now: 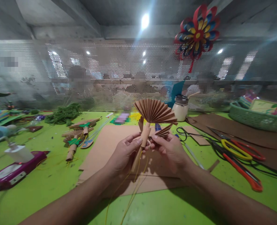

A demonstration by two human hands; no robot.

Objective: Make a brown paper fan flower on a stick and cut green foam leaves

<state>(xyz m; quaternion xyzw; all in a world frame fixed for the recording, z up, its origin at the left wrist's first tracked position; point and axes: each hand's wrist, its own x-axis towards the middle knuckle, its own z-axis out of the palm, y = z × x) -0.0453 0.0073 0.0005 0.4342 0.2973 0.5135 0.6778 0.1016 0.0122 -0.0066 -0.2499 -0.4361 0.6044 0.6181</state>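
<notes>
So, the left hand (125, 151) has thumb and fingers closed round the paper tube (146, 136), which leans a bit, top end tipped to the right. The big pleated fan (155, 111) spreads just above that grip, at the tube's upper end. The right hand (172, 150) is pinched on the small pleated piece (163, 132), just right of the tube, so the left is nearer the tube. Yellow strings (135, 187) dangle below both.
</notes>
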